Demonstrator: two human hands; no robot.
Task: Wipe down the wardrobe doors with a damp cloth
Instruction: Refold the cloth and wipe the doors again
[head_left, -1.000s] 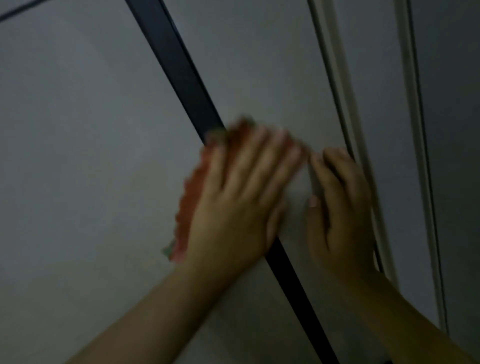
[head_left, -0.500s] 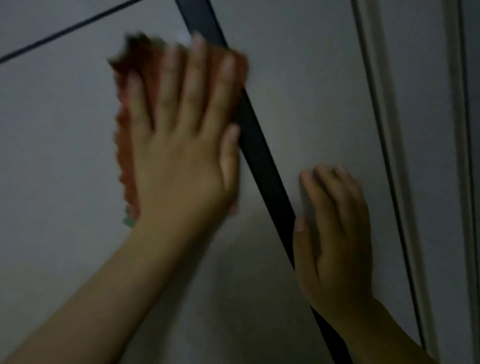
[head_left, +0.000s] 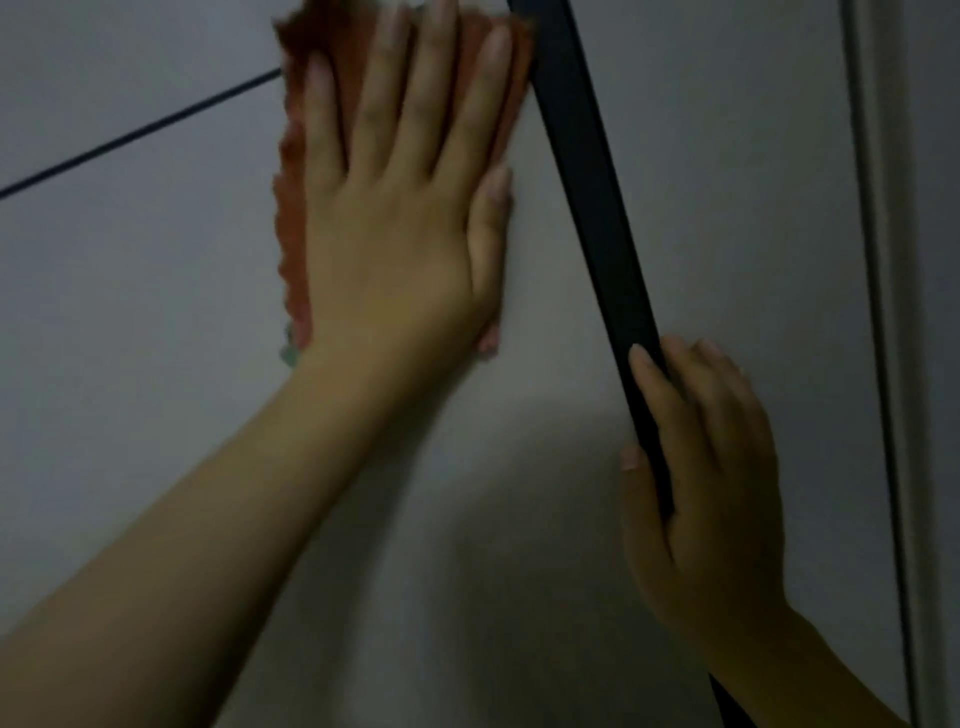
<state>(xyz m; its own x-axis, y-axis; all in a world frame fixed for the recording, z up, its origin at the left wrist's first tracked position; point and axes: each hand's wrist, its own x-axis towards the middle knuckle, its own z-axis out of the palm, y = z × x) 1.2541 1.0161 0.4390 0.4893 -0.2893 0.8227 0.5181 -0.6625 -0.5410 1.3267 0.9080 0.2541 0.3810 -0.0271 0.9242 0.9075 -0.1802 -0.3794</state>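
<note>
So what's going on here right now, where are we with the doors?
A person is wiping a pale grey wardrobe door. The left hand presses a folded orange cloth flat against the panel with straight fingers, just left of a black vertical strip. The right hand rests lower down, its fingers curled round that strip. The dim light hides whether the door is wet.

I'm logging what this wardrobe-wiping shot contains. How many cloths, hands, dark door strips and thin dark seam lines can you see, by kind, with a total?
Orange cloth: 1, under the flat left hand
Hands: 2, left hand and right hand, whose fingers curl round the strip
Wide black strip: 1
Thin dark seam line: 1
Total: 5
</note>
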